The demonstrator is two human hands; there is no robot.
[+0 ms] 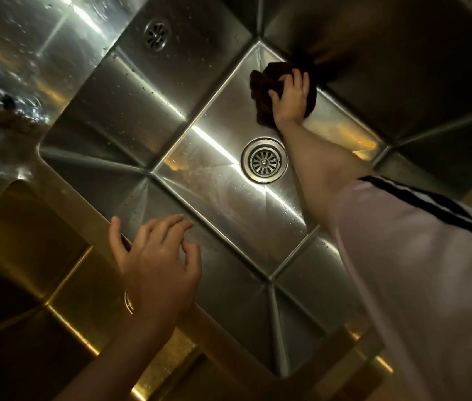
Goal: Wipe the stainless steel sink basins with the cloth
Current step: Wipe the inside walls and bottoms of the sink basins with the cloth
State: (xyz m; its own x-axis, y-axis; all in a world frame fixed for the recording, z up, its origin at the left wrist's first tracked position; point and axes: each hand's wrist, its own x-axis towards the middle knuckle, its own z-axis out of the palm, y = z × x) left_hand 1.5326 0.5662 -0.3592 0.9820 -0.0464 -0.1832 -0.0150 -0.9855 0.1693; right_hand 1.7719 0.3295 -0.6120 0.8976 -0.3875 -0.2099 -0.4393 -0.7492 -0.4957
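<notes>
In the basin's far corner, right hand (291, 95) gripping cloth (266, 85), left hand (156, 261) spread, empty

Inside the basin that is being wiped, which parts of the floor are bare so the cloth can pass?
The basin floor is bare from the round drain toward the left hand, which hovers over the near rim. Also bare: the strip between the drain and the far-left wall. Crowded: the far corner, where the right hand presses the dark cloth, with the forearm passing beside the drain.

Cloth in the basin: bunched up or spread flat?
Bunched. The dark cloth sits as a crumpled wad under the right hand, which presses it against the basin floor near the far corner.
</notes>
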